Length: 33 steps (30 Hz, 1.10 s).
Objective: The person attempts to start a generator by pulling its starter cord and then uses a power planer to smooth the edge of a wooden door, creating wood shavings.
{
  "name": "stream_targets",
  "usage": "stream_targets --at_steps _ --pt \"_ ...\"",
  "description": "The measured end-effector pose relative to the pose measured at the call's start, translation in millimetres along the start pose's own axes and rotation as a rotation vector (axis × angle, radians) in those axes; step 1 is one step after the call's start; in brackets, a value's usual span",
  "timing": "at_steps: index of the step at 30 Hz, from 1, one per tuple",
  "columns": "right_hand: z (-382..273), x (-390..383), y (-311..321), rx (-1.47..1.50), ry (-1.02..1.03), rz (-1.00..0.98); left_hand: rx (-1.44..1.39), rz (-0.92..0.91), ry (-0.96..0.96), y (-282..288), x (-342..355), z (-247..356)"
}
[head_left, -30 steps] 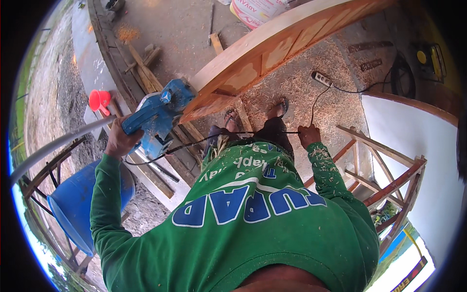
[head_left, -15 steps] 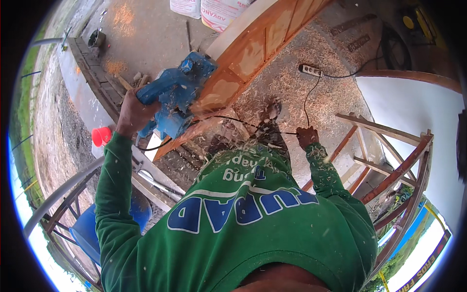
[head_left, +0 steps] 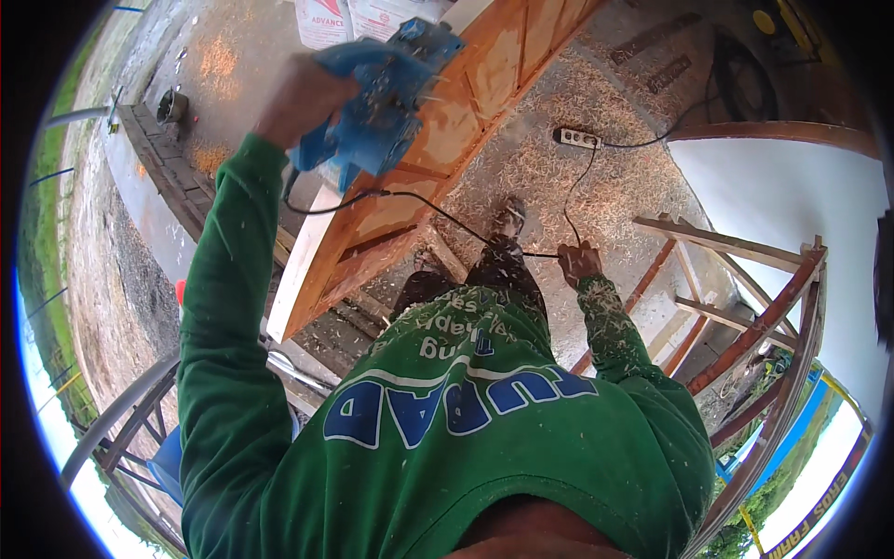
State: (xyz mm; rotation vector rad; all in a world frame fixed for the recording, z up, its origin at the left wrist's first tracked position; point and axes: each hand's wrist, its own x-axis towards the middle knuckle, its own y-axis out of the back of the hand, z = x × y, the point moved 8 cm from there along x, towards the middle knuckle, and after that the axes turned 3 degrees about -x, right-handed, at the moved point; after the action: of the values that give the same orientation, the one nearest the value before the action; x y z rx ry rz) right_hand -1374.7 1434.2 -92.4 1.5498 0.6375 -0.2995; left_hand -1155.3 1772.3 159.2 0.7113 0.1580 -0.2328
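My left hand [head_left: 307,98] is closed on the handle of a blue electric planer [head_left: 382,102], which sits over the upper edge of a wooden panel piece [head_left: 466,112], unevenly stained orange and standing on its side. The panel reaches from beside my left arm toward the top of the view. My right hand [head_left: 579,259] is closed on a black power cord [head_left: 428,207], which runs over to the planer. Wood shavings cling to my green sleeves and shirt and lie thickly on the floor [head_left: 605,93] beyond the panel.
A power strip [head_left: 577,138] lies among the shavings, near a coiled black cable [head_left: 740,88]. A wooden stand [head_left: 731,244] is at right beside a pale wall [head_left: 787,186]. White sacks [head_left: 368,20] lie at top; a bucket [head_left: 170,106], metal tube [head_left: 116,401] and blue drum [head_left: 166,461] at left.
My left hand and the planer have moved forward and up along the panel's edge, exposing the panel's near end. My right hand still holds the cord, slightly further left in view.
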Motion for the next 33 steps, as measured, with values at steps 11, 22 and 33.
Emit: stream_targets --at_steps 11,22,33 --pt "61.6 -28.6 40.6 0.102 -0.243 0.113 0.39 -0.226 -0.109 4.9 37.4 101.7" --pt "-23.5 -20.0 42.5 0.099 0.156 0.114 0.108 0.071 0.139 77.2 -228.2 -80.3" --pt "-103.4 -7.6 52.1 0.022 0.357 -0.018 -0.033 0.174 0.431 62.1 -383.3 -154.0"
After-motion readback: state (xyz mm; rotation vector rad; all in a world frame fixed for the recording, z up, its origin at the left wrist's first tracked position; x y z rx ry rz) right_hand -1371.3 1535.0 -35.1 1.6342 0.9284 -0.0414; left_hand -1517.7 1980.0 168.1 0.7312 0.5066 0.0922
